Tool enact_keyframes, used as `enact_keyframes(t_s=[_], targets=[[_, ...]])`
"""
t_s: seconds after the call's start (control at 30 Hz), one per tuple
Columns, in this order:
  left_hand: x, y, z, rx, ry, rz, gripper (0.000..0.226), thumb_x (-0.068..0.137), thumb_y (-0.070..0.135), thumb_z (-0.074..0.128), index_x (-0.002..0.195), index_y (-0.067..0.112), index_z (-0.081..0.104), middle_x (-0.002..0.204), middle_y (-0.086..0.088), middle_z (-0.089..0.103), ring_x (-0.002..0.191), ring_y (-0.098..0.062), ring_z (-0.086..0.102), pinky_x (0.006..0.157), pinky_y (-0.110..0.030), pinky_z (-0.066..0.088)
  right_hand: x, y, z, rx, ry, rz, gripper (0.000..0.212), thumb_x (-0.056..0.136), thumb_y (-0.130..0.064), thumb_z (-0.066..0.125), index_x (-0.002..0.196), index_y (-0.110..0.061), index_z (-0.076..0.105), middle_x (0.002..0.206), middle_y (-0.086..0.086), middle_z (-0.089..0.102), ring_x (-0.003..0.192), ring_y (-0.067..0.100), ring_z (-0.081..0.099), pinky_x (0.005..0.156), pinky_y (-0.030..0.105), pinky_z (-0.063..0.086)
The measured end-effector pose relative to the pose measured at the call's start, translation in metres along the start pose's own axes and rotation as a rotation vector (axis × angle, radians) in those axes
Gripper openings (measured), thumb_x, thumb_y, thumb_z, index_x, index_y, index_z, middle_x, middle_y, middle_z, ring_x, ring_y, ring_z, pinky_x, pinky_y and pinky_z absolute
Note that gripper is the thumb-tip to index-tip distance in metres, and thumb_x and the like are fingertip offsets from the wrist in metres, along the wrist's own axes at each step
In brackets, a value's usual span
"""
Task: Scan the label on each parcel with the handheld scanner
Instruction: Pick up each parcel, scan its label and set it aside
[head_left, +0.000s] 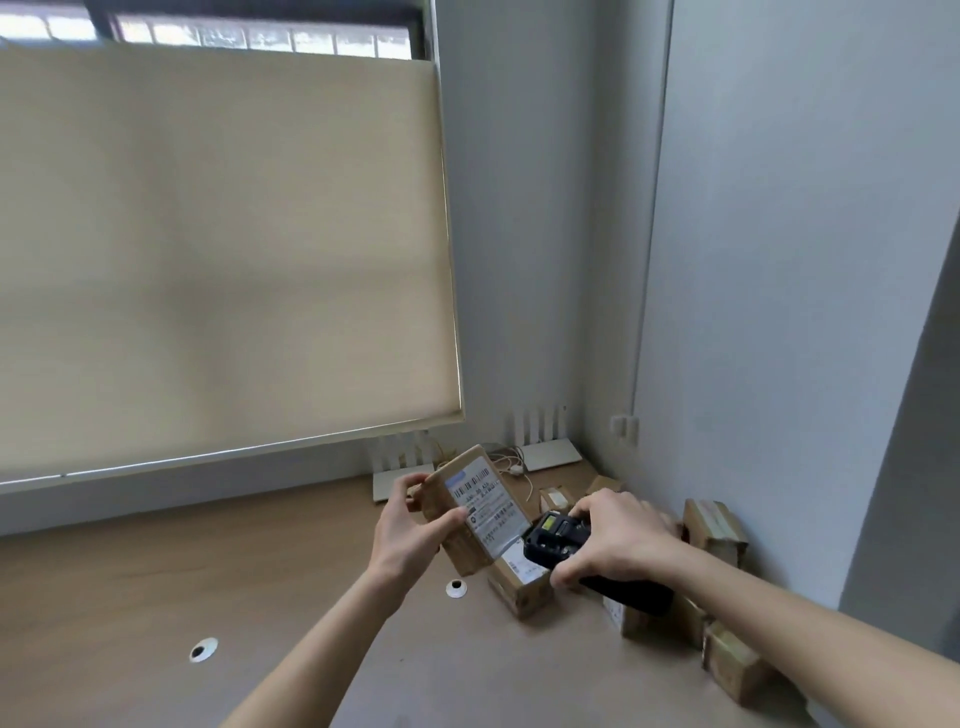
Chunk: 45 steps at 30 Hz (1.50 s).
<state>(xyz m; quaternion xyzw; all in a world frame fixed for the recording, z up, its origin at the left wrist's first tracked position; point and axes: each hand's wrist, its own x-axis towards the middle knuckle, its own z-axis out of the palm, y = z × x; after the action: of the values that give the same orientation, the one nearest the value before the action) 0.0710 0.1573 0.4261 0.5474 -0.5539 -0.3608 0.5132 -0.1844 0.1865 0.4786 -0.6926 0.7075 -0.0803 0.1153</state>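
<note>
Head camera view: a person's left hand (415, 525) grips a cardboard parcel (470, 512) by its edge, thumb across the front, and holds it tilted above the wooden desk (260, 597) with its white shipping label (485, 506) facing the camera. The right hand (610, 540), just to the right of the held parcel, is wrapped around a black handheld scanner (566, 545) whose head sits close to the label's lower corner; whether they touch cannot be told. A second labelled box (519, 579) lies on the desk directly below the held parcel. More brown boxes (714, 527) stand to its right along the grey wall (779, 260), with others further right at the desk's edge. Behind the held parcel sit two white routers (550, 452) and a tangle of pale cable (511, 465). Left of the parcel, two round cable holes (203, 649) mark the desk, and a beige roller blind (223, 249) hangs above.
</note>
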Motion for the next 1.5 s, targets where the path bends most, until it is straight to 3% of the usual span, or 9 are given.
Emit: enact_keyframes(t_s=[0.13,0.3,0.43,0.6,0.87,1.0,1.1,1.37,1.5], targets=[[-0.012,0.000,-0.008,0.014,0.056,-0.005,0.054,0.071,0.030,0.090,0.113,0.037,0.057,0.109,0.008,0.066,0.107,-0.014,0.064,0.089,-0.044,0.059,-0.006,-0.005,0.001,0.008,0.030,-0.009,0.087,0.034,-0.073,0.082,0.114,-0.042,0.071,0.111,-0.009,0.073,0.108,0.019,0.067,0.078,0.030,0.048],[-0.027,-0.002,-0.023,-0.011,0.088,-0.020,0.055,0.072,0.031,0.089,0.113,0.039,0.054,0.113,0.004,0.064,0.106,-0.017,0.065,0.074,-0.036,0.062,-0.014,-0.014,0.004,0.028,0.021,-0.046,0.081,0.038,-0.072,0.082,0.112,-0.042,0.071,0.107,-0.010,0.072,0.103,0.019,0.066,0.073,0.028,0.044],[-0.041,-0.008,-0.047,-0.057,0.115,-0.065,0.061,0.072,0.030,0.089,0.118,0.034,0.049,0.120,0.005,0.056,0.105,-0.024,0.066,0.071,-0.039,0.063,-0.019,-0.034,0.011,0.185,-0.050,-0.091,0.088,0.037,-0.074,0.080,0.116,-0.039,0.067,0.108,-0.012,0.072,0.102,0.014,0.066,0.085,0.031,0.056],[-0.064,-0.017,-0.105,-0.121,0.156,-0.127,0.062,0.071,0.036,0.089,0.110,0.035,0.042,0.117,-0.002,0.058,0.100,-0.026,0.070,0.070,-0.037,0.063,-0.023,-0.092,0.030,0.436,-0.162,-0.152,0.065,0.039,-0.068,0.089,0.090,-0.032,0.071,0.090,-0.012,0.075,0.085,0.007,0.071,0.081,0.031,0.062],[-0.145,-0.032,-0.262,-0.161,0.312,-0.208,0.090,0.064,0.048,0.085,0.140,0.048,0.036,0.129,-0.005,0.054,0.110,-0.026,0.066,0.080,-0.046,0.062,-0.069,-0.267,0.086,0.585,-0.337,-0.473,0.064,0.055,-0.048,0.094,0.111,-0.025,0.073,0.099,-0.006,0.077,0.092,0.013,0.073,0.086,0.031,0.061],[-0.213,-0.042,-0.367,-0.169,0.436,-0.278,0.065,0.068,0.057,0.071,0.129,0.049,0.051,0.123,-0.001,0.063,0.113,-0.020,0.060,0.092,-0.046,0.050,-0.118,-0.371,0.121,0.668,-0.386,-0.579,0.057,0.053,-0.048,0.092,0.104,-0.028,0.074,0.092,-0.010,0.077,0.084,0.008,0.073,0.073,0.024,0.058],[-0.273,-0.051,-0.453,-0.135,0.573,-0.302,0.046,0.072,0.062,0.062,0.115,0.047,0.058,0.111,0.001,0.071,0.106,-0.018,0.064,0.087,-0.040,0.049,-0.164,-0.451,0.151,0.722,-0.464,-0.652,0.070,0.045,-0.046,0.092,0.109,-0.025,0.075,0.087,-0.010,0.078,0.074,0.004,0.073,0.060,0.015,0.052],[-0.461,-0.069,-0.646,-0.025,0.768,-0.377,0.080,0.064,0.051,0.083,0.134,0.054,0.045,0.125,-0.006,0.060,0.103,-0.022,0.068,0.076,-0.032,0.057,-0.318,-0.655,0.240,0.760,-0.665,-0.883,0.069,0.040,-0.055,0.090,0.102,-0.030,0.074,0.084,-0.021,0.076,0.072,-0.001,0.072,0.057,0.011,0.051],[-0.552,-0.083,-0.714,0.058,0.888,-0.437,0.095,0.062,0.051,0.085,0.146,0.044,0.042,0.138,-0.007,0.054,0.126,-0.024,0.054,0.105,-0.046,0.048,-0.393,-0.738,0.285,0.693,-0.768,-0.993,0.062,0.039,-0.055,0.092,0.093,-0.029,0.076,0.081,-0.017,0.077,0.071,0.004,0.074,0.061,0.019,0.056]])
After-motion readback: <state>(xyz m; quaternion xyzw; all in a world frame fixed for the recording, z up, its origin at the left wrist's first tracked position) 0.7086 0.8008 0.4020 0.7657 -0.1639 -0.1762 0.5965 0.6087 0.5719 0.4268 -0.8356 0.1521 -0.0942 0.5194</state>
